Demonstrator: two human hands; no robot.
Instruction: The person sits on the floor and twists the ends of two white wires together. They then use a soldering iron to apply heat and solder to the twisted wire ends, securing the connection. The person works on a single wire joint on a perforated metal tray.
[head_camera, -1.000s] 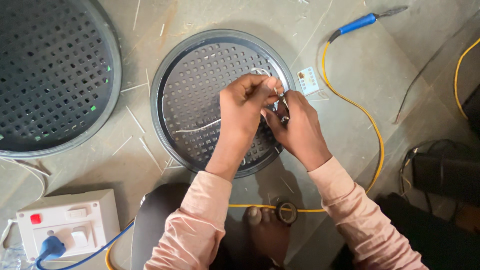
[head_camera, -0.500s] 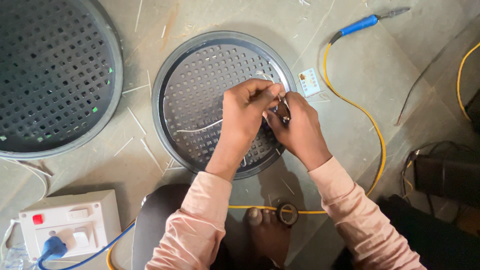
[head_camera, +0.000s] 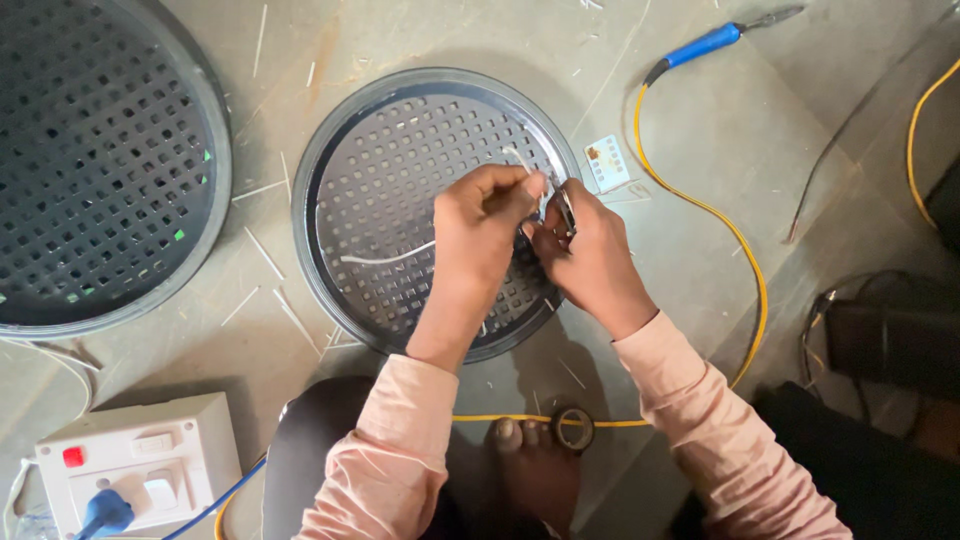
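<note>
At the far left lies a large round perforated grille (head_camera: 95, 165), dark grey and dull, its square holes in even rows inside a raised rim. Below it, at about seven o'clock in the view, sits one white switch box (head_camera: 135, 465) with a red button and a blue plug (head_camera: 103, 512) pushed into its socket. The grey floor (head_camera: 780, 130) is rough and strewn with pale wire trimmings.

In the middle is a second, smaller round perforated grille (head_camera: 385, 215), the same dark plastic-looking mesh with a smooth grey rim; a pale wire (head_camera: 385, 257) curves across its face. That makes two grilles.

Both hands meet over the small grille's three o'clock edge. The left hand (head_camera: 480, 235) comes up from six o'clock, wrist bent, fingers curled and pinched on a thin pale strand at its fingertips. The right hand (head_camera: 590, 260) reaches in from five o'clock, clenched on a small metal tool (head_camera: 562, 210) whose tip touches the left hand's fingertips. Both sleeves are pink ribbed cloth.

At six o'clock a bare foot (head_camera: 535, 465) rests beside one dark roll of tape (head_camera: 573, 428). To the right, a yellow cable (head_camera: 745, 270) arcs up to a blue-handled soldering iron (head_camera: 705, 45) at one o'clock, with one small white card (head_camera: 608, 163) just beside the grille's rim.
</note>
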